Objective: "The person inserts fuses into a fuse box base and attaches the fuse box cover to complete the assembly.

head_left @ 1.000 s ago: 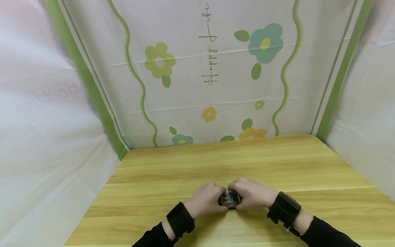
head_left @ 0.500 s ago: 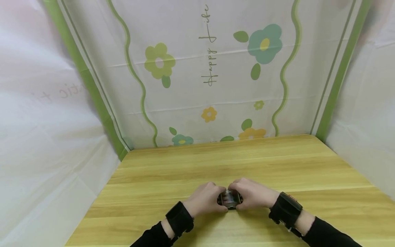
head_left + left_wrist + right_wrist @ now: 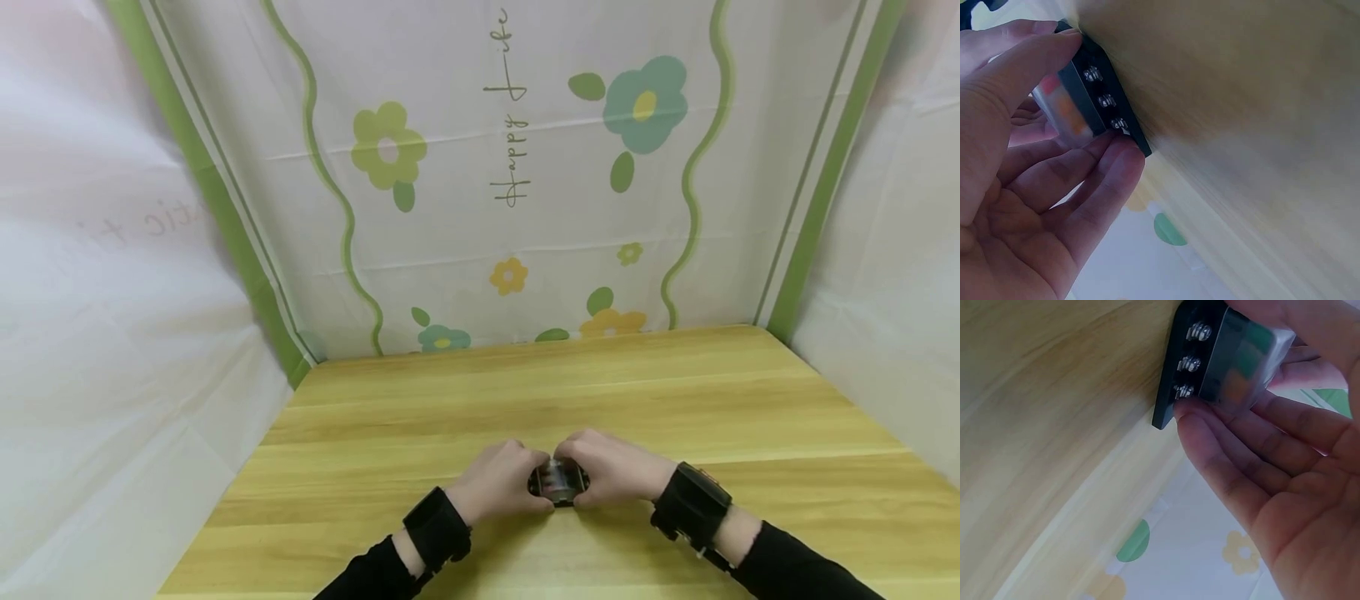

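Note:
A small electrical block [image 3: 559, 483] with a black base, metal screw terminals and a clear cover sits low over the table in the head view. The left hand [image 3: 501, 481] grips its left end and the right hand [image 3: 617, 471] its right end, thumbs on the near side and fingers on the far side. In the left wrist view, a row of screws on the block [image 3: 1082, 94] shows between thumb and fingers, with red and orange behind the cover. In the right wrist view, the block [image 3: 1210, 369] has a similar screw row, with green and orange inside.
The wood-grain table [image 3: 420, 408] reaches back to a white flowered curtain [image 3: 450, 225]. White cloth sides [image 3: 112, 333] flank the table left and right. Each wrist wears a black strapped device [image 3: 437, 530].

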A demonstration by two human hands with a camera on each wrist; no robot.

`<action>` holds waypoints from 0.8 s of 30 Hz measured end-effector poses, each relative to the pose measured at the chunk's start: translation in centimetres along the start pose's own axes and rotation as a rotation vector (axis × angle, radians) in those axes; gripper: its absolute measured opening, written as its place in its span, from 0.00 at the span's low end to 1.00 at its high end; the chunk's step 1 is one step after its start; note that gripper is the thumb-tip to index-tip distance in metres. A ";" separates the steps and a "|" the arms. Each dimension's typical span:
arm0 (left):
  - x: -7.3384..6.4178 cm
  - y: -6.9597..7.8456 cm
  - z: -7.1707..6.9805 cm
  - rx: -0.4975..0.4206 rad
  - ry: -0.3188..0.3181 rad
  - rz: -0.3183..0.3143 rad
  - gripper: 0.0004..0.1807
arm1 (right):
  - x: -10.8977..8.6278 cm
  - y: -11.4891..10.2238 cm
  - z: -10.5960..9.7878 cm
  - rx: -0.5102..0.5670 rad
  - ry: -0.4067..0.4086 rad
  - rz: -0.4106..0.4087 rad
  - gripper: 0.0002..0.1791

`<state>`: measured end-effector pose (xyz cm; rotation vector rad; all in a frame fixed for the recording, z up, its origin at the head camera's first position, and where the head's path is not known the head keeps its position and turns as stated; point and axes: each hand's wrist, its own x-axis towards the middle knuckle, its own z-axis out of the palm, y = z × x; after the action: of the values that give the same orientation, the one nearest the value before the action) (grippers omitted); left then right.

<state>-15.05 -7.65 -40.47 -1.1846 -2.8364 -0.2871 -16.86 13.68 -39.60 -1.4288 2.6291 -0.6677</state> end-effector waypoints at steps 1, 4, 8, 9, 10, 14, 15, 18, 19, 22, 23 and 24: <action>0.0 0.0 0.0 0.000 -0.003 -0.002 0.16 | 0.0 0.0 0.0 -0.002 -0.001 -0.007 0.21; 0.1 0.1 0.0 0.016 -0.007 0.000 0.16 | 0.2 0.0 -0.1 -0.016 0.004 -0.031 0.20; 0.3 0.0 0.0 0.023 -0.008 0.012 0.17 | 0.2 0.1 -0.1 -0.031 0.007 -0.048 0.19; 0.4 -0.1 0.0 0.017 -0.008 0.013 0.17 | 0.2 0.1 0.0 -0.031 0.004 -0.045 0.19; 0.4 -0.1 0.1 0.005 -0.008 0.012 0.17 | 0.1 0.1 0.0 -0.034 0.003 -0.040 0.19; 0.3 -0.3 0.4 -0.025 0.005 0.011 0.17 | -0.3 0.1 0.1 -0.042 0.009 -0.007 0.22; 0.2 -0.4 0.4 -0.026 0.008 0.012 0.17 | -0.4 0.1 0.1 -0.047 0.011 0.001 0.23; -0.2 -0.4 0.4 -0.026 0.009 0.011 0.22 | -0.8 0.1 0.1 -0.049 0.007 0.033 0.25; -0.3 -0.4 0.3 -0.032 0.002 0.004 0.26 | -0.9 0.1 0.0 -0.054 0.008 0.047 0.25; -0.9 -0.5 -0.2 -0.065 -0.025 -0.039 0.41 | -1.4 0.2 -0.4 -0.041 0.016 0.104 0.31; -1.1 -0.5 -0.5 -0.082 -0.033 -0.062 0.45 | -1.5 0.3 -0.6 -0.035 0.027 0.124 0.34; -1.3 -0.6 -0.7 -0.096 -0.037 -0.084 0.48 | -1.7 0.4 -0.9 -0.035 0.041 0.140 0.36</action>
<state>-14.60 -9.14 -39.98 -1.0989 -2.9399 -0.4146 -16.44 15.51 -39.20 -1.2373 2.7538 -0.6457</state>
